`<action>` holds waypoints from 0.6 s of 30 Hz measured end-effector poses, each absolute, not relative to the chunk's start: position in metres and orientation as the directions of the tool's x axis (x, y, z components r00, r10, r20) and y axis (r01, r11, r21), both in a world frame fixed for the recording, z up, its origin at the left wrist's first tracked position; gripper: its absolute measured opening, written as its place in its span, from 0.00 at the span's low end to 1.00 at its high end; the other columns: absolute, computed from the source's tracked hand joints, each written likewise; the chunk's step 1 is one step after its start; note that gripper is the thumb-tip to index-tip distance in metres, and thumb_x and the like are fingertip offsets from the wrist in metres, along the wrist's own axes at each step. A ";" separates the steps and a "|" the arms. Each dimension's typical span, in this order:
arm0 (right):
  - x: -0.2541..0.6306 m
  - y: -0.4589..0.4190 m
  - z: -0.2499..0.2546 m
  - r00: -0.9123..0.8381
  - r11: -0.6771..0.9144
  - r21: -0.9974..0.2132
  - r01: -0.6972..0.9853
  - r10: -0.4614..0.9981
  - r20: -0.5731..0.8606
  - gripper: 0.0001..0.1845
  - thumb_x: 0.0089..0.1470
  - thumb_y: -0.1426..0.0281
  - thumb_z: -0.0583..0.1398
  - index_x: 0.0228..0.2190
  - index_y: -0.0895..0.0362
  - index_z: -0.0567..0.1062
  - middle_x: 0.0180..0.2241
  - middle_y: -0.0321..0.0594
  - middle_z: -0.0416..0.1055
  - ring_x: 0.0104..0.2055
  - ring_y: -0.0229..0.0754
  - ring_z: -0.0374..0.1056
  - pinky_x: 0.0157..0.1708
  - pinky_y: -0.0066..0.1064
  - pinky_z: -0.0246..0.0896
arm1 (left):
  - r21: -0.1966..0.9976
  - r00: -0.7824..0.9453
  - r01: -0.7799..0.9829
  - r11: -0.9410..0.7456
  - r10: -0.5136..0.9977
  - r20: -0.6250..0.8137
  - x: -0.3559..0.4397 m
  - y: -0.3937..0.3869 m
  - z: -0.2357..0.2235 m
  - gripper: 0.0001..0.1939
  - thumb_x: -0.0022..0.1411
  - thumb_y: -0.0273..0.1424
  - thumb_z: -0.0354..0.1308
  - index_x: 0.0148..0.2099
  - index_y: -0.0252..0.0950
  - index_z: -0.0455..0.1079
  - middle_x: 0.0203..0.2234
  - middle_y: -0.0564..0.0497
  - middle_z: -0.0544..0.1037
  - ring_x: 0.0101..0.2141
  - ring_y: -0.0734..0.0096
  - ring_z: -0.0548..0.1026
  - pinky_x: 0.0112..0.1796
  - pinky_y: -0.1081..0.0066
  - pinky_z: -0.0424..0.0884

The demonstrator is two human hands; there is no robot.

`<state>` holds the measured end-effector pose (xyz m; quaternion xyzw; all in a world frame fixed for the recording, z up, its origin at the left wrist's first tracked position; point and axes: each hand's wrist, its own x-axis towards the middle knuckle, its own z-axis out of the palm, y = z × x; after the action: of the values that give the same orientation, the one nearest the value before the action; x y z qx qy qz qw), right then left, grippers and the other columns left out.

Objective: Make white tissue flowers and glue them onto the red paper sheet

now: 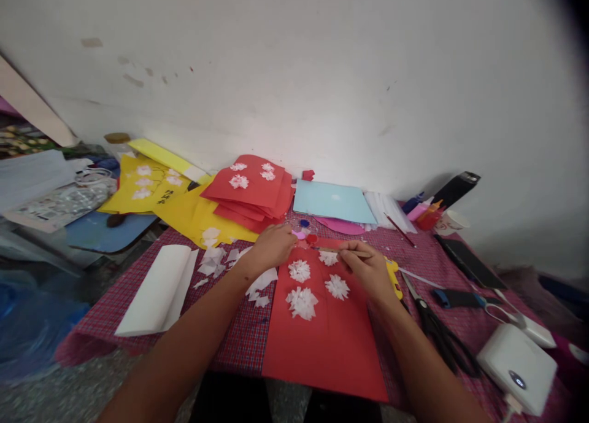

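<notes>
My right hand (pixel 365 263) is closed in a pinch on a thin paintbrush (pixel 327 249), its tip pointing left toward the paint. My left hand (pixel 275 246) has its fingers curled at the near-left edge of a clear paint palette (pixel 304 231), which carries dabs of pink, red and blue. Under both hands lies a red paper sheet (pixel 322 355). Several white crumpled-paper flowers (pixel 302 302) are on it, one of them just below the brush.
White paper scraps (pixel 214 260) and a folded white sheet (pixel 156 291) lie at left. Behind are red sheets with flowers (pixel 251 183) and a light blue sheet (pixel 334 201). Scissors (pixel 442 334), a yellow glue gun (pixel 393 275), paint bottles (pixel 421 211) and a white power bank (pixel 518 364) are at right.
</notes>
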<state>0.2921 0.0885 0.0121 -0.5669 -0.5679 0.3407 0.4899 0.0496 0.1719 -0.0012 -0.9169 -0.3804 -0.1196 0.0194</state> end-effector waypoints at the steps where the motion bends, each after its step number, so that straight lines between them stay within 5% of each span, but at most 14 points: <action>1: 0.292 0.090 0.010 0.135 0.130 -0.934 0.334 0.974 0.184 0.09 0.52 0.63 0.62 0.32 0.57 0.76 0.22 0.35 0.69 0.22 0.37 0.62 0.21 0.27 0.56 | 0.057 0.681 0.702 -0.709 0.693 0.236 0.050 0.172 -0.001 0.15 0.70 0.32 0.50 0.38 0.36 0.78 0.37 0.42 0.78 0.41 0.58 0.75 0.43 0.61 0.69; 7: 0.290 0.102 -0.011 0.093 0.223 -0.870 0.439 0.952 0.291 0.13 0.57 0.61 0.60 0.39 0.57 0.77 0.33 0.40 0.77 0.31 0.41 0.70 0.30 0.30 0.63 | 0.057 0.680 0.700 -0.712 0.689 0.249 0.050 0.172 -0.003 0.15 0.71 0.34 0.49 0.41 0.37 0.78 0.38 0.42 0.78 0.41 0.58 0.75 0.42 0.61 0.69; 18: 0.288 0.111 -0.015 0.086 0.207 -0.857 0.473 0.957 0.278 0.13 0.58 0.62 0.59 0.39 0.57 0.78 0.32 0.41 0.78 0.30 0.43 0.71 0.28 0.30 0.62 | 0.059 0.671 0.706 -0.706 0.693 0.264 0.050 0.172 -0.004 0.15 0.71 0.33 0.49 0.41 0.37 0.78 0.40 0.43 0.78 0.42 0.57 0.75 0.43 0.61 0.69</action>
<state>0.2880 0.1114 -0.0147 -0.5731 -0.6235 0.2613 0.4632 0.0495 0.1721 -0.0036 -0.9137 -0.3827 -0.1347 0.0240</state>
